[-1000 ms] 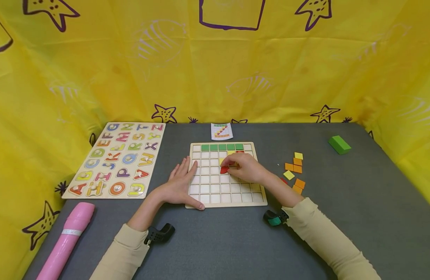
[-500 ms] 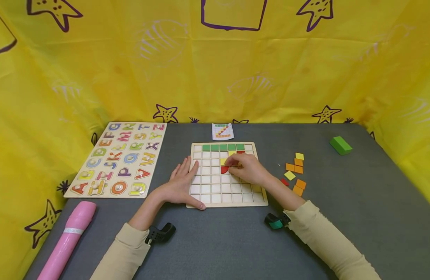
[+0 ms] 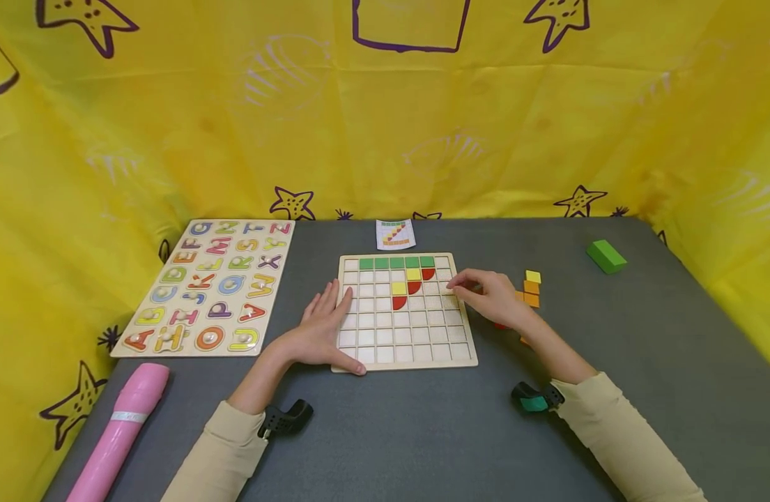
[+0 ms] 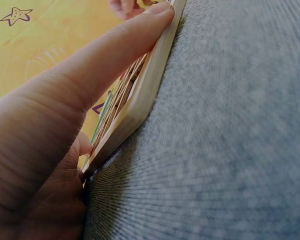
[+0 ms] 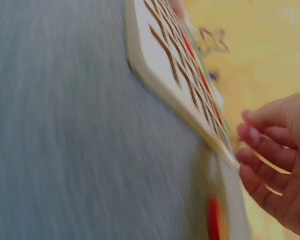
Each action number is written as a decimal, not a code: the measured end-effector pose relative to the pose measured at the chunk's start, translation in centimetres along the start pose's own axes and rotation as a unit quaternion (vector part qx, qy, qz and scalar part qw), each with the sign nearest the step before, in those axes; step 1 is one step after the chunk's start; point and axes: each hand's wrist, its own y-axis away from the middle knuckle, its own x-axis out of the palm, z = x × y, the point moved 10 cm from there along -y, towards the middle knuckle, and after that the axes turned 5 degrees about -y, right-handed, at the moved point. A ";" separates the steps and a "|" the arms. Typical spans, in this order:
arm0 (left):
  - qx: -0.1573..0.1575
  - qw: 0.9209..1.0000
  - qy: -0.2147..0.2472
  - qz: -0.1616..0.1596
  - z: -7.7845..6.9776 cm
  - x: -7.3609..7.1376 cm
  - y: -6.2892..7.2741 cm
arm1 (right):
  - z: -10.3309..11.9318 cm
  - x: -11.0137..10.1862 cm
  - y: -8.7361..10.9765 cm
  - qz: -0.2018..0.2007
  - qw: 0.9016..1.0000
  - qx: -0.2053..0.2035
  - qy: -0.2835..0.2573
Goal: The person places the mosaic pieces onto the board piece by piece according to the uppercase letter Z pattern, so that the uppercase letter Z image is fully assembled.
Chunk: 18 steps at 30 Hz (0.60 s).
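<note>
Head view has the left hand (image 3: 318, 338) spread along the wooden board (image 3: 402, 336), the right hand (image 3: 496, 298) loosely bent, seemingly holding nothing; red tiles (image 3: 414, 286) look light, stiff, best pinched edgewise.

Grid board (image 3: 420, 319) between letter puzzle (image 3: 205, 296), left, and loose tiles (image 3: 532, 287), right — card (image 3: 395, 235) behind the board

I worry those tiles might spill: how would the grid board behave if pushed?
The grid board looks stiff, given its straight, thick rim. Broad and flat, it would probably slide rather than tip. The green tiles seem seated in the grid, so they would likely ride along.
</note>
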 end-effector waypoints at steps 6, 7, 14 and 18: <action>0.000 1.000 0.001 0.000 0.0 0.0 0.0 | -3.1 -5.1 2.1 -0.040 0.996 0.008 0.082; 0.000 1.000 0.001 -0.001 0.1 0.0 0.0 | -3.7 -5.8 2.4 -0.044 0.995 0.014 0.092; -0.002 1.000 0.002 0.000 0.0 -0.1 0.1 | -7.1 -9.2 3.9 -0.069 0.989 0.037 0.125; 0.000 1.000 0.002 0.000 -0.2 -0.1 0.1 | -8.2 -9.7 4.1 -0.071 0.989 0.045 0.125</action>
